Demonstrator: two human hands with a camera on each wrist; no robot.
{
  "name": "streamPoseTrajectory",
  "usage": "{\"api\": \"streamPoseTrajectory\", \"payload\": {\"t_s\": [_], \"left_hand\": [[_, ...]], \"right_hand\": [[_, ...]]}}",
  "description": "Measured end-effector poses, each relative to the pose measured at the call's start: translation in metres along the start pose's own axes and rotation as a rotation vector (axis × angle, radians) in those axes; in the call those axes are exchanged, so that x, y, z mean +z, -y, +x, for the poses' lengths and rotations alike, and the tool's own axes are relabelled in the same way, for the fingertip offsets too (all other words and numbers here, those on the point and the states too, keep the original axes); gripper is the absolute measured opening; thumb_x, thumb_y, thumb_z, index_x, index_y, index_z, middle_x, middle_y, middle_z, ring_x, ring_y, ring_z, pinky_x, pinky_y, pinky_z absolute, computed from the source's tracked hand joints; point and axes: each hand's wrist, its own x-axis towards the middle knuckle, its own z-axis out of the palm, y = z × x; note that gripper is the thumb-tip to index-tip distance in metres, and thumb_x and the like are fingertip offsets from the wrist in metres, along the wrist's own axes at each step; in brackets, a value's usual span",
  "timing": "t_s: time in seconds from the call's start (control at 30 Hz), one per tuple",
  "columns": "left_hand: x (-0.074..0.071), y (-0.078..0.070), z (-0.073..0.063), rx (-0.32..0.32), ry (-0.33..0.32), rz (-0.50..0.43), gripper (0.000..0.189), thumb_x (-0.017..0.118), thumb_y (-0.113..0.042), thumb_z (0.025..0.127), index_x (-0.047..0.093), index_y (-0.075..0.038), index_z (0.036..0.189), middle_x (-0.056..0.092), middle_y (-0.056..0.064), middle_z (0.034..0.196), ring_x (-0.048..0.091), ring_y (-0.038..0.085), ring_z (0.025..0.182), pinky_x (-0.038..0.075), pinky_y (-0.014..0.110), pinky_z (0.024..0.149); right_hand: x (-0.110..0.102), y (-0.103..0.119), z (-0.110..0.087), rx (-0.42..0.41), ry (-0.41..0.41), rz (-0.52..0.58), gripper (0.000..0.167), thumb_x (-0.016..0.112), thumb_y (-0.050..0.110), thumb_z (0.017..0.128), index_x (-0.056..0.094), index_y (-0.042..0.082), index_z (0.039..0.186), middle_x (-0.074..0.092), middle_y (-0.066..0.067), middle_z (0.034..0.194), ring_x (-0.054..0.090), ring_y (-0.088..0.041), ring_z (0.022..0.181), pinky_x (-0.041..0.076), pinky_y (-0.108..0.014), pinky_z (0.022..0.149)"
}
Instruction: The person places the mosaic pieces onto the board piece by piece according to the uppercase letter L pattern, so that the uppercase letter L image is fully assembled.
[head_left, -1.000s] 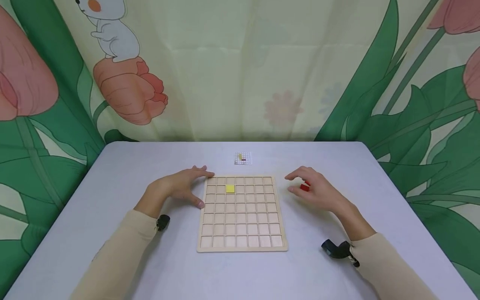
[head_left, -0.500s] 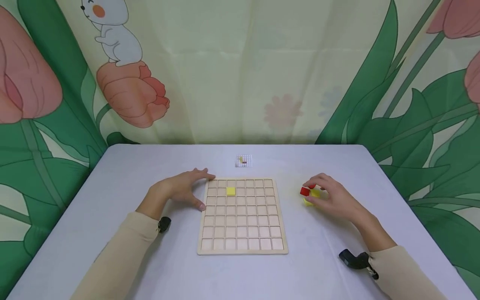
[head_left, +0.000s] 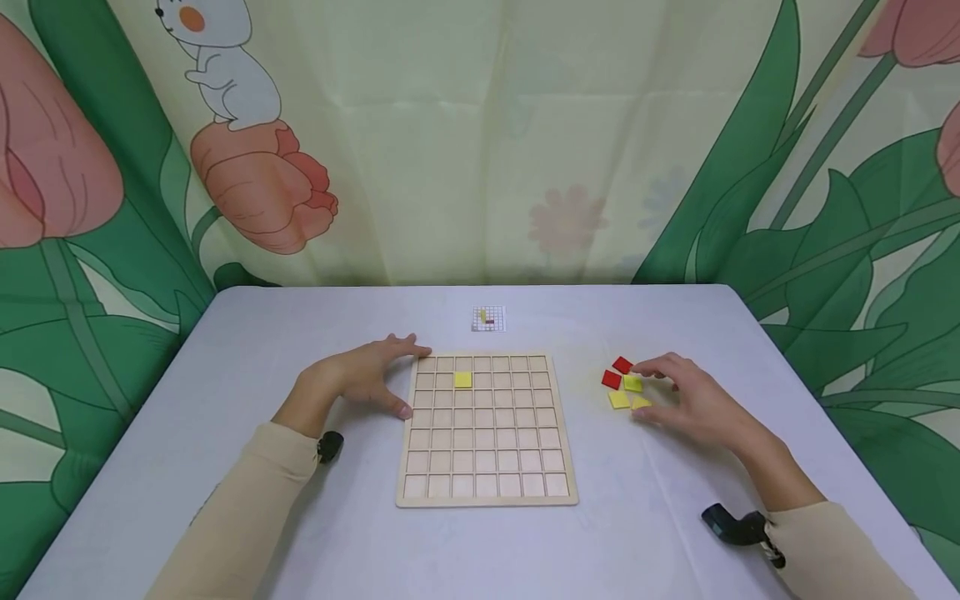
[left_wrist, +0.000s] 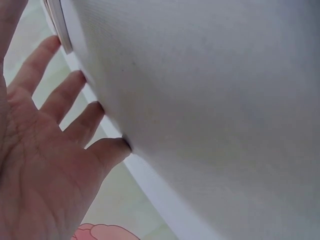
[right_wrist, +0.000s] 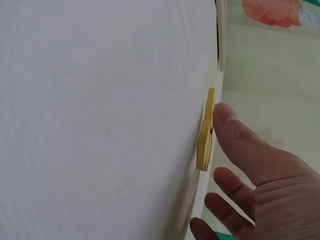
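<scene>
My left hand (head_left: 356, 379) rests at the upper left of a wooden grid board (head_left: 487, 502), fingers spread, with a fingertip at the top corner and the thumb at the left side. One yellow square tile (head_left: 463, 380) lies in a cell near the board's top. To the right of the board, two red tiles (head_left: 611, 379) and several yellow tiles (head_left: 618, 400) lie in a loose group. My right hand (head_left: 701, 400) is at this group's right side, thumb and fingers apart. In the right wrist view its thumb is close to the yellow tiles (right_wrist: 204, 142); contact is unclear.
A small printed card (head_left: 489, 318) with a coloured grid pattern lies behind the board. The table (head_left: 300, 533) has a white cover, and a patterned curtain (head_left: 450, 150) hangs at its far edge. A black camera sits on each wrist.
My right hand has moved right, from between the board and the tiles to the tile group's right side, uncovering red and yellow tiles. The left hand stays at the board.
</scene>
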Motion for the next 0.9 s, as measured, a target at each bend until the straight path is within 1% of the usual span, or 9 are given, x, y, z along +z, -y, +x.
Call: {"api": "streamPoseTrajectory", "payload": {"t_s": [0.17, 0.27, 0.47, 0.63, 0.73, 0.8, 0.9], "left_hand": [[-0.0015, -0.0008, -0.0006, -0.002, -0.003, -0.007, 0.106, 0.093, -0.049, 0.07, 0.038, -0.032, 0.159, 0.014, 0.005, 0.173, 0.003, 0.037, 0.159, 0.012, 0.063, 0.124], [-0.0017, -0.0013, -0.0016, -0.001, -0.003, -0.018, 0.106, 0.093, -0.048, 0.07, 0.039, -0.03, 0.159, 0.014, 0.006, 0.173, 0.003, 0.038, 0.159, 0.012, 0.063, 0.124], [-0.0007, -0.001, -0.0027, 0.008, -0.002, -0.021, 0.106, 0.093, -0.048, 0.07, 0.039, -0.03, 0.159, 0.014, 0.006, 0.173, 0.003, 0.038, 0.159, 0.012, 0.062, 0.124], [-0.0003, 0.0004, -0.002, 0.011, -0.003, -0.013, 0.106, 0.093, -0.049, 0.07, 0.038, -0.031, 0.159, 0.014, 0.007, 0.173, 0.003, 0.038, 0.159, 0.012, 0.063, 0.124], [-0.0005, 0.0004, -0.002, 0.013, -0.001, -0.011, 0.106, 0.093, -0.048, 0.071, 0.038, -0.03, 0.159, 0.014, 0.007, 0.173, 0.003, 0.038, 0.159, 0.013, 0.063, 0.124], [-0.0004, 0.0003, -0.0017, 0.012, -0.001, -0.01, 0.106, 0.093, -0.047, 0.071, 0.038, -0.03, 0.16, 0.013, 0.007, 0.173, 0.003, 0.038, 0.159, 0.012, 0.062, 0.124], [0.0012, -0.0003, 0.0007, 0.018, 0.003, -0.019, 0.105, 0.093, -0.046, 0.072, 0.037, -0.031, 0.16, 0.013, 0.006, 0.173, 0.002, 0.037, 0.159, 0.012, 0.062, 0.124]], "right_hand": [[-0.0022, -0.0023, 0.0016, 0.069, 0.065, -0.019, 0.065, 0.089, 0.034, 0.081, 0.06, 0.011, 0.134, 0.065, -0.003, 0.113, 0.059, -0.024, 0.106, 0.053, -0.05, 0.093], [-0.0025, -0.0036, 0.0025, 0.082, 0.085, -0.028, 0.065, 0.089, 0.034, 0.081, 0.059, 0.012, 0.134, 0.065, -0.001, 0.109, 0.06, -0.023, 0.105, 0.053, -0.05, 0.094], [-0.0014, -0.0039, 0.0007, 0.067, 0.086, -0.033, 0.062, 0.089, 0.031, 0.081, 0.06, 0.012, 0.133, 0.067, 0.002, 0.104, 0.061, -0.022, 0.101, 0.055, -0.049, 0.092], [-0.0003, -0.0047, -0.0015, 0.037, 0.068, -0.044, 0.053, 0.087, 0.022, 0.084, 0.062, 0.013, 0.131, 0.067, 0.005, 0.1, 0.062, -0.019, 0.098, 0.055, -0.046, 0.09], [-0.0007, -0.0048, -0.003, 0.028, 0.064, -0.048, 0.048, 0.085, 0.019, 0.086, 0.064, 0.014, 0.129, 0.067, 0.006, 0.099, 0.062, -0.017, 0.097, 0.055, -0.044, 0.089], [-0.0007, -0.0046, -0.0039, 0.01, 0.058, -0.04, 0.044, 0.084, 0.018, 0.087, 0.065, 0.015, 0.127, 0.068, 0.006, 0.1, 0.062, -0.017, 0.097, 0.055, -0.043, 0.089], [-0.0009, -0.0046, -0.0074, -0.04, 0.035, -0.033, 0.038, 0.083, 0.014, 0.087, 0.069, 0.015, 0.123, 0.068, 0.006, 0.103, 0.064, -0.016, 0.096, 0.057, -0.038, 0.088]]}}
